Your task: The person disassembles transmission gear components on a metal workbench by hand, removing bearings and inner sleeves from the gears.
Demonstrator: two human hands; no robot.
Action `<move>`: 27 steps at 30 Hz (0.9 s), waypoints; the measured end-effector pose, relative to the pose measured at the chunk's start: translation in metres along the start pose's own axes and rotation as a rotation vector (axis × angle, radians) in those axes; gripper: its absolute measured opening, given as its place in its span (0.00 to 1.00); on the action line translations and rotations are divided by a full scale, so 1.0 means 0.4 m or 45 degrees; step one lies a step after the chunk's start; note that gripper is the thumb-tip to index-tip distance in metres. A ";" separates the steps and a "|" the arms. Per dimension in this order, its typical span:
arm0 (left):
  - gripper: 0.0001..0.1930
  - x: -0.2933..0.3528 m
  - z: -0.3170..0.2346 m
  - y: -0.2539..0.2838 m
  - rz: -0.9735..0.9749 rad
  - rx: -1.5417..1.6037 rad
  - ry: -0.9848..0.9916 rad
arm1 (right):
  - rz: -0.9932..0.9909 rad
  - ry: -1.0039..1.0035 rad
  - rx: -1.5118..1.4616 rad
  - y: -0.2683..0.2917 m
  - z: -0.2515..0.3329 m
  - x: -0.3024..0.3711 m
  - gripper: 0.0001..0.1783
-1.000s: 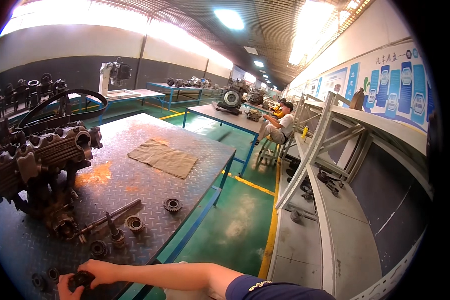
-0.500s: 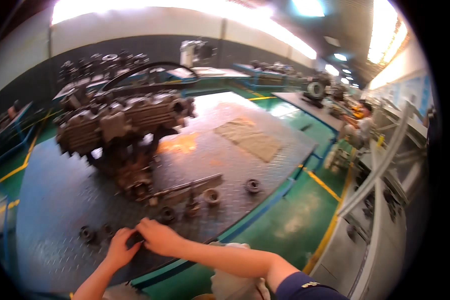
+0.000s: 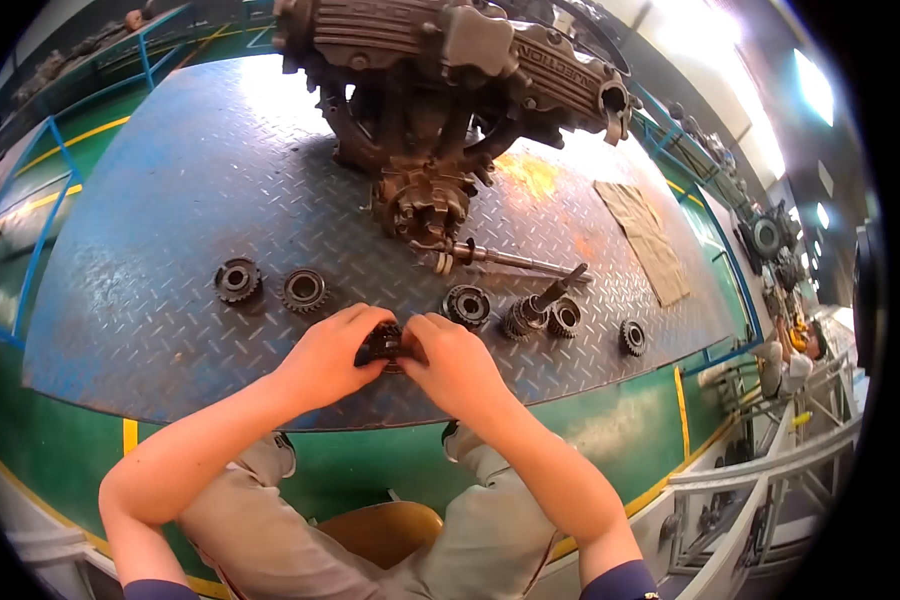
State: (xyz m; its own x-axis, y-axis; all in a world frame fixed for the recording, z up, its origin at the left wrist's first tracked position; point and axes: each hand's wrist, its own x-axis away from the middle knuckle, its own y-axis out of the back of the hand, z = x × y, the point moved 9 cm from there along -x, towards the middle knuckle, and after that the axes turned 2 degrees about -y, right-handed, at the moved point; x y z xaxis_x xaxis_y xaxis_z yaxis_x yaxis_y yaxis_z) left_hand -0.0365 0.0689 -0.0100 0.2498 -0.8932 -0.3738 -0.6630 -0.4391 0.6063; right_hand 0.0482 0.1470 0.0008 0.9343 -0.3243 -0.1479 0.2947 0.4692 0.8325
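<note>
At 6 o'clock, nearest, the wearer's trousered legs (image 3: pixel 290 520) straddle a wooden stool seat (image 3: pixel 385 530). Just beyond, over the near edge of a blue-grey tread-plate table (image 3: pixel 160 210), the left hand (image 3: pixel 332 350) and right hand (image 3: pixel 458 365) meet at the centre of the clock around a dark metal part (image 3: pixel 377 344). The fingers are curled in and narrow, holding it from both sides and hiding most of it; whether it touches the table, I cannot tell. It looks stiff and dense, probably heavy for its size, and any oil could make it slick; opposite sides of the outer rim would give the surest hold. Two toothed gears (image 3: pixel 304 290) sit near at 10 o'clock, a ring gear (image 3: pixel 466 306) at 2, a stemmed gear (image 3: pixel 524 318) just past 2, and a small gear (image 3: pixel 632 338) at 3. Farther, a steel shaft (image 3: pixel 515 260) points toward 2 o'clock, beside a rusty engine (image 3: pixel 425 190) at 12. A tan cloth (image 3: pixel 642 240) lies at 2; well beyond, at 3, sits another person (image 3: pixel 796 370).
</note>
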 end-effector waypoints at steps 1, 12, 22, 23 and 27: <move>0.24 -0.001 0.000 -0.005 -0.008 -0.001 -0.011 | 0.002 -0.039 0.021 0.002 -0.013 0.002 0.12; 0.20 -0.030 0.019 -0.056 0.000 0.137 0.114 | -0.073 -0.290 -0.314 0.020 -0.111 0.032 0.09; 0.18 -0.072 0.015 -0.069 0.181 0.006 0.123 | -0.058 -0.385 -0.505 0.029 -0.166 0.029 0.10; 0.18 -0.067 0.019 -0.070 0.185 0.001 0.128 | -0.072 -0.338 -0.528 0.033 -0.161 0.027 0.10; 0.22 -0.066 0.030 -0.065 0.199 -0.025 0.058 | -0.069 -0.250 -0.515 0.042 -0.142 0.027 0.12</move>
State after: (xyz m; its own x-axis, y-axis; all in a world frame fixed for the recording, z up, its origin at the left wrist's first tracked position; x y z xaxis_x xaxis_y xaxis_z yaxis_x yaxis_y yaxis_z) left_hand -0.0343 0.1050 -0.0243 0.1766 -0.9540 -0.2422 -0.6826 -0.2960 0.6682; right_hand 0.0747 0.1982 -0.0172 0.8709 -0.4890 -0.0490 0.4336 0.7175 0.5452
